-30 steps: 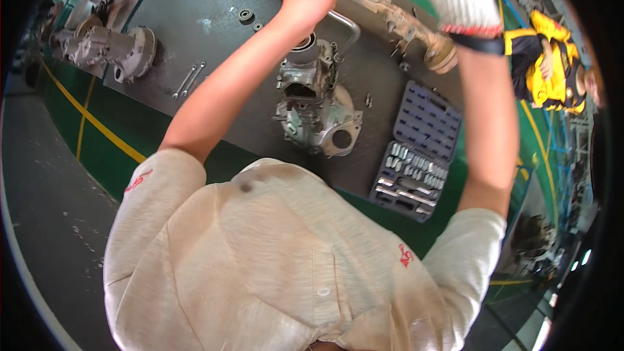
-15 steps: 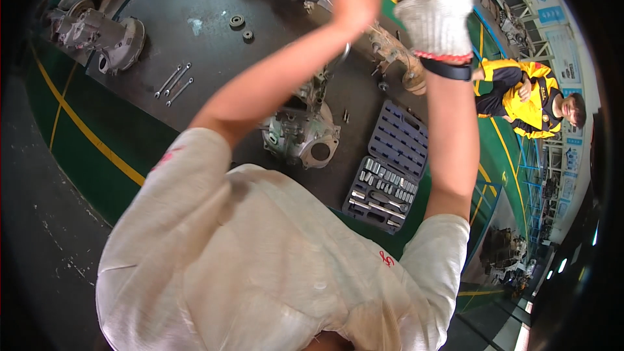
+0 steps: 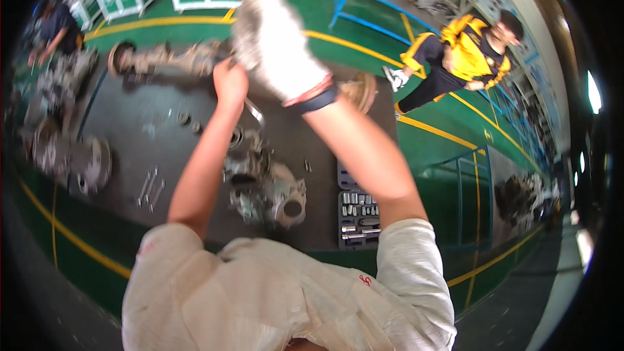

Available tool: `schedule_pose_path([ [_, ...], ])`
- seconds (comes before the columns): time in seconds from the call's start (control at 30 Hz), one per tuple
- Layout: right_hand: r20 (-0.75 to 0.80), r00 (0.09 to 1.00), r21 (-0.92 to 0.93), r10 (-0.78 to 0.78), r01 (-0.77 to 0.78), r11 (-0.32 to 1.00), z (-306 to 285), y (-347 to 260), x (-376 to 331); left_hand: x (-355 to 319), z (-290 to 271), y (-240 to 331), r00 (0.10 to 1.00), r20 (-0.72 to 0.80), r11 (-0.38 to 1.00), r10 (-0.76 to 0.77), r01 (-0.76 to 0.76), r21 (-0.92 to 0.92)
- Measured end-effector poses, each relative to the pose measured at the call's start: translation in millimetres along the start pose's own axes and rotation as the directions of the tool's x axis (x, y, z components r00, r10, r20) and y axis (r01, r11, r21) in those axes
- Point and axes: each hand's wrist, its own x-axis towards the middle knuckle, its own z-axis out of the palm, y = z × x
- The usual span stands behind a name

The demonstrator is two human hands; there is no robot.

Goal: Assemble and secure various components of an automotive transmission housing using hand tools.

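My bare left hand is closed in a fist above the far side of the workbench, its fingers curled toward the white glove. What it grips is hidden. A shiny curved piece of metal shows just right of its wrist; I cannot tell whether the hand holds it. My right hand, in a white knitted glove with a red cuff, is raised close beside the left; its fingers are smeared by motion. Behind both hands lies a rusty axle assembly. Nearer me stands an opened metal gearbox.
Several wrenches and small gears lie left on the dark workbench. An open socket set sits partly under my right arm. Another gearbox stands far left. A person in yellow and black is at the right.
The view has shifted, bringing white-and-green cabinets and a second person at the far left into sight. Both hands remain raised close together; the gloved hand is now more blurred.
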Motion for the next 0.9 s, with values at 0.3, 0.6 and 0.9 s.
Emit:
schedule_pose_path([
  [0.3, -0.044, 0.926, 0.277, 0.374, -0.349, 0.895, 1.7, -11.0, 19.1, 12.9, 58.1, -89.7, 0.863, 0.285, 0.869, 0.417, -0.471, 0.154],
  [0.6, -0.083, 0.995, -0.197, 0.057, -0.072, 0.978, 3.8, 10.8, 38.9, -33.0, 86.8, -43.5, 0.817, 0.458, 0.879, 0.351, -0.456, 0.139],
  [0.9, 0.124, 0.784, -0.756, -0.608, 0.472, 0.454, -19.5, 64.1, 62.3, -58.6, 84.8, -17.4, 0.825, 0.558, 0.947, 0.088, -0.243, 0.209],
])
